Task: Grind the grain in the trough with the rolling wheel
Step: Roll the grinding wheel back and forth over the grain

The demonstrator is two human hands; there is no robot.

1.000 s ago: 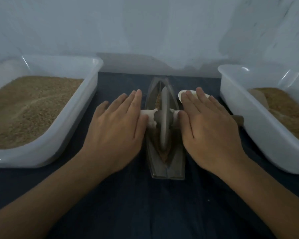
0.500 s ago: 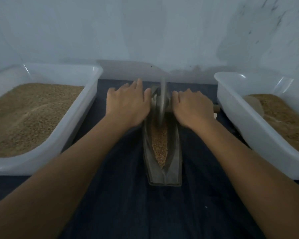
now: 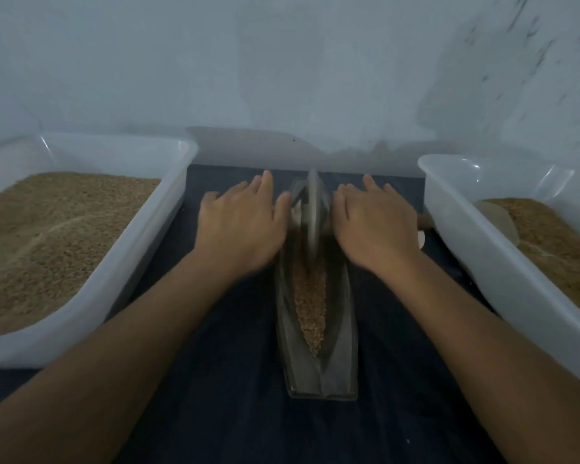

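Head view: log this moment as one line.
wheel at trough far end | left hand, right hand flat on axle | grain exposed near end

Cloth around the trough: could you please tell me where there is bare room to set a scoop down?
The dark cloth lies bare in front of the trough, between the forearms. Strips between the trough and the left bin and right bin are crossed by the arms. The left hand, right hand and wheel crowd the far end.
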